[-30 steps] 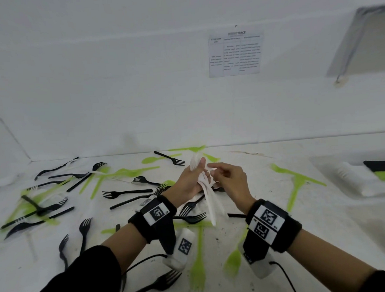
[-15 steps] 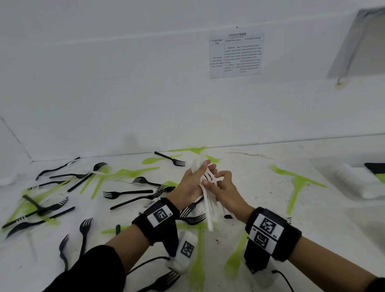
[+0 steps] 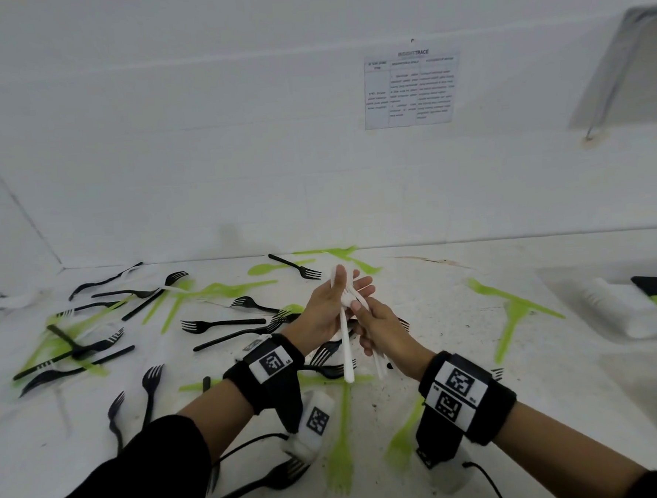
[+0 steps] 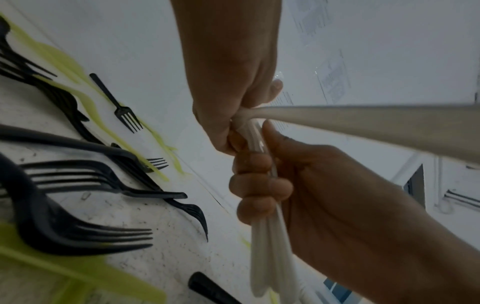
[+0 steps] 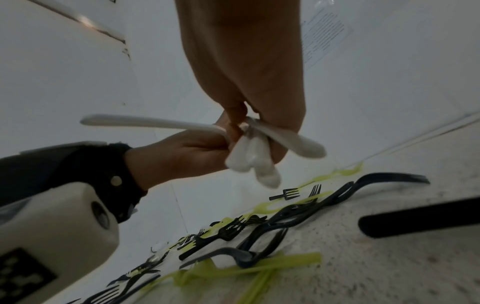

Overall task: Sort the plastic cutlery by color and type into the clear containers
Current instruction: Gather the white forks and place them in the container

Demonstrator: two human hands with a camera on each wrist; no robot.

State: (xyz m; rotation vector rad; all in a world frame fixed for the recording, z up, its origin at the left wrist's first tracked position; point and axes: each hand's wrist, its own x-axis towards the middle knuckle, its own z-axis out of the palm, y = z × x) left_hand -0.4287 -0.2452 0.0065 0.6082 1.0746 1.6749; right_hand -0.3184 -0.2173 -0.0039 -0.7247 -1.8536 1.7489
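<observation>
Both hands meet above the middle of the table around a bunch of white plastic cutlery (image 3: 346,344). My left hand (image 3: 330,306) holds one white piece between thumb and fingers, with the fingers spread forward and the handle hanging down. My right hand (image 3: 377,322) is curled round the handles of the other white pieces (image 4: 270,246). In the right wrist view my right hand (image 5: 259,102) grips the white bunch (image 5: 249,160) while my left hand (image 5: 187,152) meets it from the left. Clear containers (image 3: 577,310) at the right hold white, black and green pieces.
Several black forks (image 3: 224,324) and green pieces (image 3: 511,314) lie scattered over the white table, mostly left of and below the hands. A printed sheet (image 3: 411,88) hangs on the back wall. A black fork (image 3: 257,488) lies near the front edge.
My right hand has slid from pinching the top of the white bunch to wrapping round its handles lower down. My left hand's fingers have spread out.
</observation>
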